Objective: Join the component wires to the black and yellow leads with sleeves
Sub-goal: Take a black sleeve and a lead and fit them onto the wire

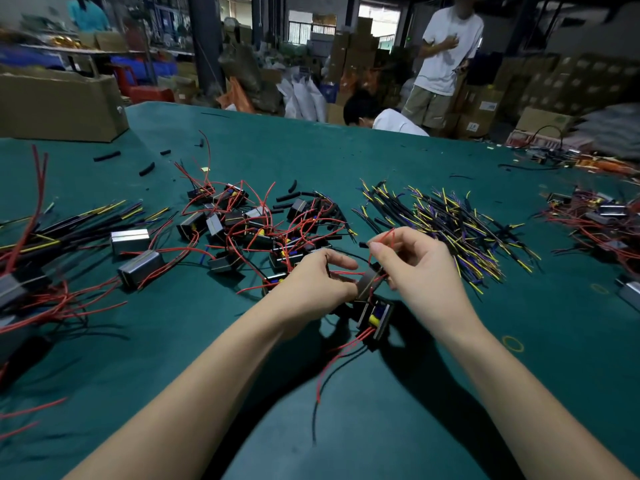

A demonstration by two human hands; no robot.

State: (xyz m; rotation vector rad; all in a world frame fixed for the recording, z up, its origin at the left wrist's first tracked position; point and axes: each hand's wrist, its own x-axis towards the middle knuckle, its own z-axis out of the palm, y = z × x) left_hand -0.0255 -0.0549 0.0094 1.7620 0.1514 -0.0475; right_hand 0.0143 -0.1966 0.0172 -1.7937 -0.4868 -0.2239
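Note:
My left hand (pixel 320 282) grips a small grey-banded component (pixel 367 284) just above the green table. My right hand (pixel 412 263) pinches a thin red wire (pixel 381 239) rising from that component. A second component (pixel 375 318) with a yellow and blue core hangs or lies just below my hands, its red wires (pixel 341 351) trailing toward me. A heap of components with red wires (pixel 256 225) lies beyond my left hand. The pile of black and yellow leads (pixel 450 225) lies beyond my right hand. Short black sleeves (pixel 287 197) lie near the heap.
Finished assemblies with leads (pixel 52 233) lie at the left, more components (pixel 595 216) at the right. A cardboard box (pixel 59 105) stands on the table's far left. Two people are beyond the far edge, one crouched (pixel 381 116), one standing (pixel 446 57).

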